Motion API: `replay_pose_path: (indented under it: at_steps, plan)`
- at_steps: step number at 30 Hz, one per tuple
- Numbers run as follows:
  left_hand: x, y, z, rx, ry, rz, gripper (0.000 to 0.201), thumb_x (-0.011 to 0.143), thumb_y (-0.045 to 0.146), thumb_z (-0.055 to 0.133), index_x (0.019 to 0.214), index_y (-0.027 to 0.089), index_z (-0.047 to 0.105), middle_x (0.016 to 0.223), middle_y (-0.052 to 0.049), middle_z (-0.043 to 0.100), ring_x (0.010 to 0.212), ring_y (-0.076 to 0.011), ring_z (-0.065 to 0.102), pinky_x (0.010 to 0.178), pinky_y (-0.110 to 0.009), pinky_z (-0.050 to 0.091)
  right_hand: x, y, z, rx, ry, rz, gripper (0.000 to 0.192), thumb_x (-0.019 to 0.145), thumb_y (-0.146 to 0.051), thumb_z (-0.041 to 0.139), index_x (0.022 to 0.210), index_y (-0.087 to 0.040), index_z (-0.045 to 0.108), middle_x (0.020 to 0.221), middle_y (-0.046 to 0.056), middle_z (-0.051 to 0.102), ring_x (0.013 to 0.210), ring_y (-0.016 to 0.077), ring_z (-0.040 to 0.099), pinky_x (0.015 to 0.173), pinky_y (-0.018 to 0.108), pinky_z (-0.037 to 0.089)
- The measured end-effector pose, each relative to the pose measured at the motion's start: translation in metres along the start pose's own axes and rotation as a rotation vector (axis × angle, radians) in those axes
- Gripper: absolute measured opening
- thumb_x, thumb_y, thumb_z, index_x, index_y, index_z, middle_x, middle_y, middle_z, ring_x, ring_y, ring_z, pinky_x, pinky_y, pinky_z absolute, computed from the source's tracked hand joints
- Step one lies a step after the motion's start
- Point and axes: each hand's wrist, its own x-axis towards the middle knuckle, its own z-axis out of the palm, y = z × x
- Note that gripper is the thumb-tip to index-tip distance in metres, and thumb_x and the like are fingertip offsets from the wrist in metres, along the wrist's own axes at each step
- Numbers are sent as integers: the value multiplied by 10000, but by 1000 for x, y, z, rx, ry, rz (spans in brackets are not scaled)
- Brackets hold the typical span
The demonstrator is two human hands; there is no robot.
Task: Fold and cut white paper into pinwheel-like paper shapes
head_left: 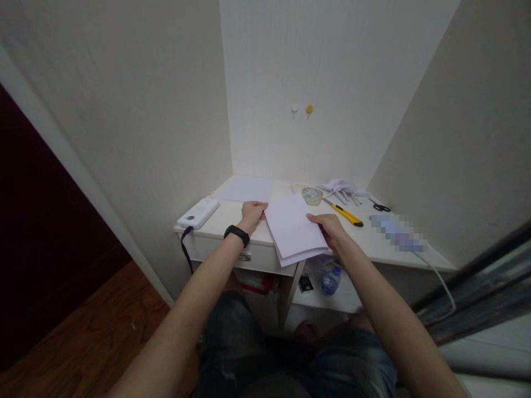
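A folded sheet of white paper (293, 228) is held over the front edge of the desk, its lower edge showing two layers slightly apart. On its left edge my left hand (252, 215) is closed, with a black band on the wrist. My right hand (329, 228) grips the paper's right edge, thumb on top and the other fingers underneath, mostly hidden. Flat on the desk behind my left hand lies another white sheet (246, 189). Just beyond the paper sit a clear roll of tape (312, 195) and a yellow utility knife (347, 214).
A white power strip (199, 213) with a black cord is at the desk's left end. Crumpled white paper strips (342, 188), black scissors (379, 206) and a blurred-out device (397, 232) with a white cable lie rightward. A plastic bottle (331, 280) rests on the lower shelf.
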Motion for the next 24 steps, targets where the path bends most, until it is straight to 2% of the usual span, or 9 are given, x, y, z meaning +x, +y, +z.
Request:
replay_pose_path:
  at_steps: [3, 5, 8, 11, 14, 17, 21, 24]
  plan:
    - [0, 4, -4, -12, -67, -35, 114, 644, 156, 752, 630, 111, 648, 646, -56, 661, 575, -137, 601, 557, -251, 500, -5, -8, -2, 87, -5, 89, 145, 669, -172, 783, 749, -134, 667, 694, 64, 732, 619, 192, 659, 586, 294, 543]
    - [3, 12, -12, -28, -194, -109, 153, 644, 210, 775, 676, 105, 669, 707, -84, 692, 620, -169, 637, 597, -292, 533, -9, -15, -6, 133, -64, 178, 105, 699, -150, 733, 786, -118, 684, 730, 79, 746, 630, 197, 675, 616, 303, 559]
    - [11, 30, -24, -15, -582, -349, 368, 701, 440, 774, 840, 103, 723, 817, -114, 721, 668, -198, 665, 619, -323, 540, -14, -22, -13, 135, -182, 271, 87, 723, -168, 711, 788, -113, 692, 711, 82, 744, 591, 197, 673, 583, 305, 555]
    - [20, 44, -21, 94, -767, -392, 490, 698, 554, 772, 883, 102, 735, 848, -126, 732, 687, -176, 662, 605, -268, 495, -15, -26, -16, 70, -249, 253, 85, 699, -159, 737, 750, -112, 687, 661, 70, 729, 533, 183, 650, 524, 286, 529]
    - [23, 46, 2, 174, -859, -383, 488, 660, 555, 810, 850, 112, 729, 834, -112, 736, 664, -159, 643, 599, -259, 462, -12, -28, -15, -1, -296, 236, 98, 677, -158, 759, 695, -111, 675, 635, 71, 719, 502, 176, 634, 496, 275, 514]
    - [23, 40, 29, 245, -922, -283, 412, 626, 458, 860, 760, 101, 706, 717, -83, 702, 566, -138, 588, 528, -257, 404, -8, -32, -16, -45, -327, 232, 125, 663, -158, 773, 650, -119, 654, 596, 59, 699, 471, 158, 609, 473, 258, 493]
    - [29, 33, 51, 259, -854, -161, 293, 631, 299, 853, 599, 122, 622, 561, -22, 608, 463, -107, 510, 464, -249, 336, 5, -37, -23, -90, -351, 239, 135, 670, -201, 768, 702, -116, 667, 640, 79, 718, 491, 175, 628, 488, 277, 502]
    - [39, 31, 59, 209, -780, -168, 184, 648, 203, 797, 614, 120, 637, 589, -32, 634, 484, -121, 547, 484, -254, 384, 22, -38, -27, -156, -380, 283, 178, 690, -259, 758, 752, -109, 684, 711, 117, 742, 527, 205, 653, 511, 311, 523]
